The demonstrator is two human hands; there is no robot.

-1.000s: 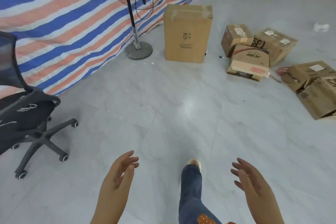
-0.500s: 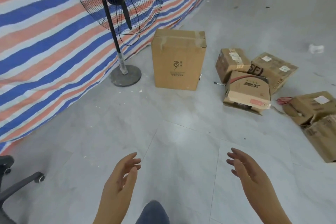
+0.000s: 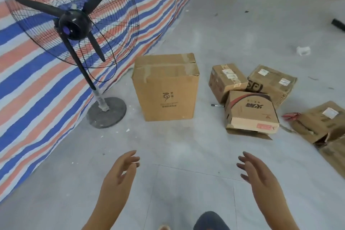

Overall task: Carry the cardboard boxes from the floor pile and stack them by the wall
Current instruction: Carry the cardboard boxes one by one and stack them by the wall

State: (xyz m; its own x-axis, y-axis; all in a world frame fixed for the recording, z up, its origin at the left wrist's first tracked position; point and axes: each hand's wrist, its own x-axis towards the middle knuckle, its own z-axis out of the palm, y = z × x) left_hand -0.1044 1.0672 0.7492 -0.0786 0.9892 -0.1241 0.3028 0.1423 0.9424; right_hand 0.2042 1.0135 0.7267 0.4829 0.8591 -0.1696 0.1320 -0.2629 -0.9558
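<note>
My left hand (image 3: 121, 175) and my right hand (image 3: 256, 175) are both up in front of me with fingers spread, holding nothing, and bare gray floor (image 3: 186, 147) lies between them and the boxes. The tall box (image 3: 166, 87) stands upright near the striped sheet (image 3: 33, 87), just beside the fan (image 3: 74, 30). The small boxes (image 3: 250, 97) lie in a messy pile to its right, with a strip of floor between them.
</note>
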